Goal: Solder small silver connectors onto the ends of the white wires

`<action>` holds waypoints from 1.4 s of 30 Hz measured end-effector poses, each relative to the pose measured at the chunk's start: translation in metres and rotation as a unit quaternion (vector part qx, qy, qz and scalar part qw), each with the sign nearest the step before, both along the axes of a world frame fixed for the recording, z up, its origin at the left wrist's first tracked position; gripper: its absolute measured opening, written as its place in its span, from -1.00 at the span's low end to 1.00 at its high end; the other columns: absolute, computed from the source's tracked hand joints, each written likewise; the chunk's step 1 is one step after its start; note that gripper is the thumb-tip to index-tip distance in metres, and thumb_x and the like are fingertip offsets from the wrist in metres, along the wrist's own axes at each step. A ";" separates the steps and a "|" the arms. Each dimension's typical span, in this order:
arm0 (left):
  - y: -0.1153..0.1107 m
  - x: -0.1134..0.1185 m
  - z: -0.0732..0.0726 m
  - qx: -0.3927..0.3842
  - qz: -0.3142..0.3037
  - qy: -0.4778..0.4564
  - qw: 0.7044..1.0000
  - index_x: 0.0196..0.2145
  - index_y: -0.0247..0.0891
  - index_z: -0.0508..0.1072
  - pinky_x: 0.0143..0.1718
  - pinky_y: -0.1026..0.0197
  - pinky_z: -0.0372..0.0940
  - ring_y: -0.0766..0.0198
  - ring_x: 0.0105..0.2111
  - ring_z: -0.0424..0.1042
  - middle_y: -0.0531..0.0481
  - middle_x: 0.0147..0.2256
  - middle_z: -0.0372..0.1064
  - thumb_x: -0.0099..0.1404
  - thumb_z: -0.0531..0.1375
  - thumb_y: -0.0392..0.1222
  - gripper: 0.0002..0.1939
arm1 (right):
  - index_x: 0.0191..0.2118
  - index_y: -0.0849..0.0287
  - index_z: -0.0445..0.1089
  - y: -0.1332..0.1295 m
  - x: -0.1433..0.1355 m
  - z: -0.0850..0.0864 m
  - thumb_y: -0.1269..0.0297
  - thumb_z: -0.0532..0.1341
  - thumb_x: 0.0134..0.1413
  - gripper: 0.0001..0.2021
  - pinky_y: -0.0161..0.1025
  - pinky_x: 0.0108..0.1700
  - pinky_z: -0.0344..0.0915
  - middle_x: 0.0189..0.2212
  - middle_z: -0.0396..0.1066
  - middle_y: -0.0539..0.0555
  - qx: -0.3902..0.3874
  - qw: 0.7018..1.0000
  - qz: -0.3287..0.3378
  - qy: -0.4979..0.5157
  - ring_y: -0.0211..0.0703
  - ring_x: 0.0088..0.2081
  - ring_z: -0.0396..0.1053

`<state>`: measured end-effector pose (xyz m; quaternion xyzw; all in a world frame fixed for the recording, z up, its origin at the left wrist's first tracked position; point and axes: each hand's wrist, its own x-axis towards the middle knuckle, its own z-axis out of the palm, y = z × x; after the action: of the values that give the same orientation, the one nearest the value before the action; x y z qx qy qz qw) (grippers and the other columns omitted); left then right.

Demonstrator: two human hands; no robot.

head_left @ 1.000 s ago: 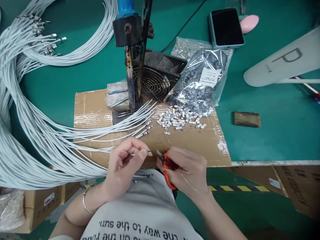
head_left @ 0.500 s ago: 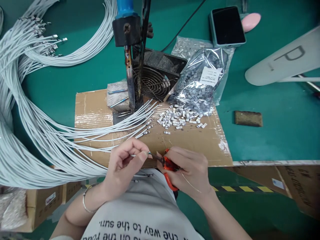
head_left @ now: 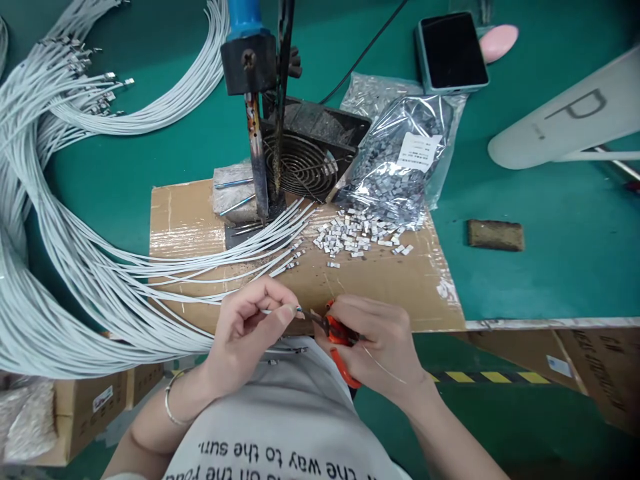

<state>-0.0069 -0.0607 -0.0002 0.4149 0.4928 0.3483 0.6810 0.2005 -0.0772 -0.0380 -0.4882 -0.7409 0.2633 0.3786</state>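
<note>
My left hand (head_left: 250,333) is pinched on the end of a white cable (head_left: 299,309), whose tip sticks out between thumb and forefinger. My right hand (head_left: 377,343) is closed around small orange-handled pliers (head_left: 343,331), their narrow dark jaws pointing left to the cable tip. A thin wire (head_left: 383,365) trails across my right hand. Beyond the hands, several cable ends (head_left: 280,230) lie side by side on a cardboard sheet (head_left: 395,287). Small metal-and-white connectors (head_left: 350,233) form a loose pile to their right.
A soldering iron (head_left: 257,153) on a stand points down behind the cable ends, beside a black fan (head_left: 303,163). A bag of connectors (head_left: 400,160), a brown block (head_left: 496,236), a phone-like device (head_left: 453,52) and a white cylinder (head_left: 565,110) lie right. Large cable bundles (head_left: 55,267) fill the left.
The pliers have tilted slightly, and their jaws sit a little closer to the cable tip in my left hand. My left hand has hardly moved.
</note>
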 end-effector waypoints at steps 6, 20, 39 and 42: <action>0.002 -0.001 0.000 0.000 -0.016 0.016 1.000 -0.27 -0.22 0.58 -0.52 0.23 -0.04 0.35 -0.56 -0.01 0.12 -0.54 0.23 0.47 0.36 0.08 -0.69 | -0.53 0.05 0.07 0.000 0.006 -0.001 0.49 0.28 0.21 -0.59 -0.26 -0.51 -0.05 -0.60 0.10 -0.11 0.043 0.998 -0.007 -0.039 -0.27 -0.54 -0.01; 0.003 -0.006 -0.003 0.008 -0.049 0.015 0.999 -0.27 -0.22 0.61 -0.54 0.24 -0.04 0.35 -0.54 0.11 0.05 -0.48 0.35 0.46 0.38 0.00 -0.76 | -0.53 0.04 -0.02 0.004 0.007 0.003 0.51 0.22 0.18 -0.58 -0.30 -0.53 -0.06 -0.60 0.02 -0.13 -0.020 0.999 0.045 0.001 -0.30 -0.55 -0.05; -0.002 0.000 -0.006 0.010 -0.001 0.003 1.000 -0.26 -0.25 0.59 -0.50 0.28 0.02 0.37 -0.51 0.11 0.06 -0.45 0.35 0.48 0.37 0.02 -0.72 | -0.53 0.08 0.11 -0.003 0.004 -0.005 0.58 0.30 0.22 -0.57 -0.26 -0.51 -0.07 -0.60 0.09 -0.13 0.080 0.995 -0.042 -0.051 -0.28 -0.53 -0.05; -0.003 0.004 -0.006 0.030 0.016 -0.016 0.999 -0.27 -0.23 0.61 -0.51 0.30 0.02 0.40 -0.54 0.10 0.09 -0.48 0.34 0.49 0.38 -0.01 -0.75 | -0.54 0.09 0.07 -0.005 -0.006 -0.009 0.57 0.30 0.21 -0.55 -0.28 -0.52 -0.08 -0.61 0.05 -0.15 0.065 0.996 -0.063 -0.008 -0.32 -0.54 -0.06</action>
<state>-0.0028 -0.0632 -0.0066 0.4216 0.4778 0.3801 0.6705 0.1943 -0.0820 -0.0465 -0.5103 -0.7270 0.1861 0.4200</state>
